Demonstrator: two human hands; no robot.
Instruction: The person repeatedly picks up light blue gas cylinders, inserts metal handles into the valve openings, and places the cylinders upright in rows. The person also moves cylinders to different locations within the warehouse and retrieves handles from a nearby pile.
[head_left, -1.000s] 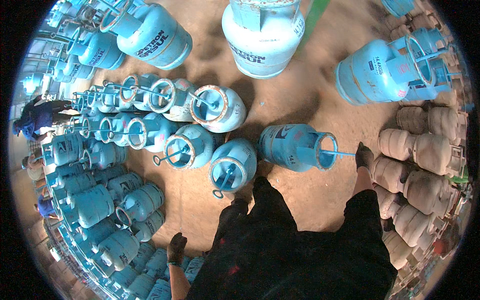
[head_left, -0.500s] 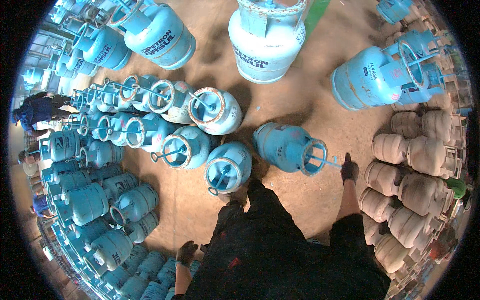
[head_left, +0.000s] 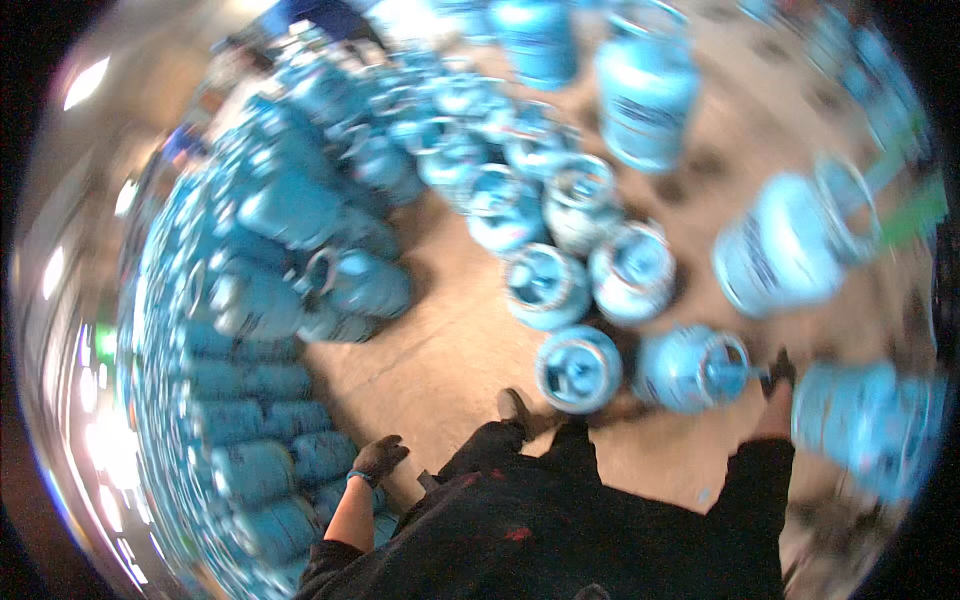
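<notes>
Head view: a blue gas cylinder [head_left: 672,368] sits on the brown floor [head_left: 440,345], near and right of centre, its long axis running roughly left to right with the round collar [head_left: 742,356] toward the right hand [head_left: 778,372]. A thin blue rod [head_left: 759,373] reaches from the collar to that dark-gloved hand, clearly the nearer one; blur hides whether its fingers close around the rod, so I cannot tell. Nor can I tell how far the cylinder tilts. Well apart to the left, the left hand [head_left: 379,456] hangs with fingers loosely extended and nothing visible in it, beside a stack of cylinders [head_left: 250,470]. Just left of the collared cylinder stands another blue cylinder [head_left: 578,370], collar up; a blurred blue pair [head_left: 845,410] lies just right of the right hand.
</notes>
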